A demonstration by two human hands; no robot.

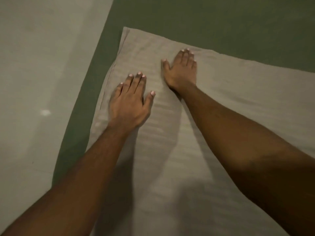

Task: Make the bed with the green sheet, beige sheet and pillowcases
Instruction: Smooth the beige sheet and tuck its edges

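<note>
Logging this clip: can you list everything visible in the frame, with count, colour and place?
beige sheet: one, beige with faint stripes, spread over the green sheet, its corner at the upper left, filling the centre and right of the view.
green sheet: one, dark green, under the beige sheet, showing as a band along the left edge and across the top.
floor: one pale grey surface, probably floor, left of the bed.
white spot: one, white, on the floor at mid left; too blurred to tell what it is.
left hand: one, flat on the beige sheet near its left hem, fingers straight.
right hand: one, flat on the beige sheet near its top edge, fingers straight.
</note>
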